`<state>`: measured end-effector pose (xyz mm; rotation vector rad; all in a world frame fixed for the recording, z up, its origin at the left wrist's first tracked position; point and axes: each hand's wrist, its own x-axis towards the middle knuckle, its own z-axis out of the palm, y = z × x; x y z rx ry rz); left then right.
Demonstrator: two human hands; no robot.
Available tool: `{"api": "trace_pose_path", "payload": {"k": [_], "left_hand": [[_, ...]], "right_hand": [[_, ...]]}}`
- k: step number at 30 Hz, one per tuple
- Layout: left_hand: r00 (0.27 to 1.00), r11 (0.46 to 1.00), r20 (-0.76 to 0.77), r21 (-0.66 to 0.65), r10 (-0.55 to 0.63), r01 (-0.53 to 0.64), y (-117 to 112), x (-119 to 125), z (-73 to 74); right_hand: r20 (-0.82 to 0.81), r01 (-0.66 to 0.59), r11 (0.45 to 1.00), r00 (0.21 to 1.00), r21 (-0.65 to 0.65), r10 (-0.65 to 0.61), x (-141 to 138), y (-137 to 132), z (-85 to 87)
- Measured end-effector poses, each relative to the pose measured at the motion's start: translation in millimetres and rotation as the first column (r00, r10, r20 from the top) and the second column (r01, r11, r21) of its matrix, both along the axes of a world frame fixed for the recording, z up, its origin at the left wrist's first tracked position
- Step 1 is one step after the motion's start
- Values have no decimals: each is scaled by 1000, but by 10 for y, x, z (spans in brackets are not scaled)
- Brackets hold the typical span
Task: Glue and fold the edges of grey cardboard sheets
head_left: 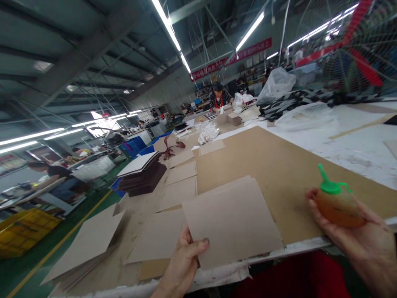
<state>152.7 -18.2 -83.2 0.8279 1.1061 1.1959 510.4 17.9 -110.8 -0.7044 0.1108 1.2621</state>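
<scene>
Far left, yellow crate (29, 227) on the green floor, contents not clear; a seated person (51, 176) works behind it. Near-left table corner: loose pile of beige boards (87, 238), edges uneven. Blue bins (134, 145) beside the table, can't make out what's inside. Dark brown stack (141, 180) sits at the table's left edge, whitish sheets on top. Next to it, a row of flat beige panels (180, 191) runs away from the viewer, brown scraps (169, 148) near its far end. Left hand (182, 260) is clamped on a beige sheet (232, 223), thumb on top at the near-left corner, fingers mostly hidden; sheet is over the near edge of the table, partly over a brown board (266, 155). Further back: crumpled clear plastic (207, 131), small cardboard box (234, 119), contents hidden, and a co-worker (219, 98) in a red apron. Right hand (362, 244), well apart from the left, cradles a squeeze bottle (339, 209): clear body, amber-brown liquid inside, green cap (330, 187) on, nozzle pointing up. Behind, black strips (297, 101) heaped by plastic bags; red-bladed fan (349, 45) top right.
</scene>
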Motion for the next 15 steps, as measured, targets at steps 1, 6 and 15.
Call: {"api": "trace_pose_path", "payload": {"k": [1,6,15], "left_hand": [[1000,999,-15,33,4,-3,-20,-13,10],[994,985,-111,175,25,-5,-27,-26,56],[937,918,-314,396,155,-19,520,48,181]], "right_hand": [[-29,50,998,998,-23,-51,79,-19,19],[6,169,975,985,145,-172,290,-89,-47],[-16,151,983,989,107,-150,344,-90,-148]]}}
